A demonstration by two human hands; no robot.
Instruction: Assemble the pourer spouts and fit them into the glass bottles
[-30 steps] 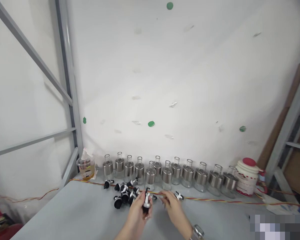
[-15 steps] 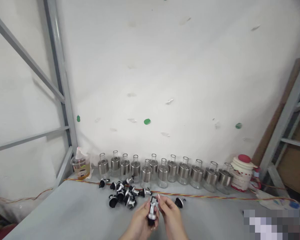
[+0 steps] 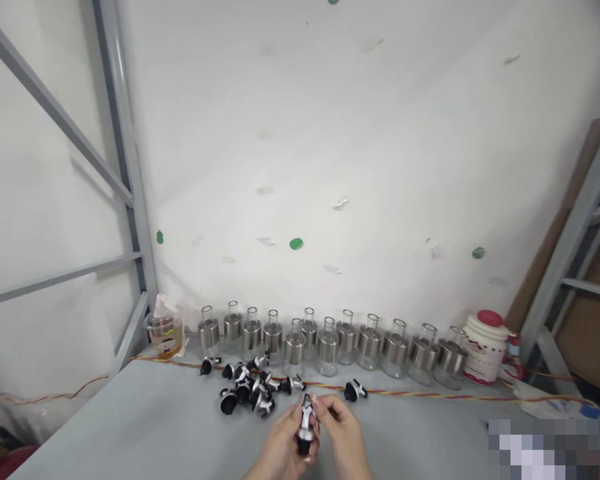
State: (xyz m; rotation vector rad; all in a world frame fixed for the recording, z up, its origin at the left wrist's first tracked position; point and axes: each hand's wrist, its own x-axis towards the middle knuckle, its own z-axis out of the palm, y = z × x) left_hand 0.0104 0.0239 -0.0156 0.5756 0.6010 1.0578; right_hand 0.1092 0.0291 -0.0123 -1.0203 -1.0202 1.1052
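My left hand (image 3: 283, 445) is closed round a black and silver pourer cap (image 3: 305, 424), held upright above the grey table (image 3: 145, 427). My right hand (image 3: 341, 435) pinches the cap's top with its fingertips. A heap of several similar caps (image 3: 247, 388) lies just left of my hands, and one lone cap (image 3: 353, 391) lies to the right. Behind them a row of several glass bottles with steel bands (image 3: 325, 345) stands along the white wall.
A red and yellow twisted cable (image 3: 430, 395) runs across the table in front of the bottles. A plastic cup with yellowish liquid (image 3: 164, 331) stands at the far left, a white jar with a red lid (image 3: 485, 346) at the right. Grey metal frames stand at both sides.
My hands have drawn back toward me with the cap, from over the cable to the near table. My right hand has closed in on the cap's top.
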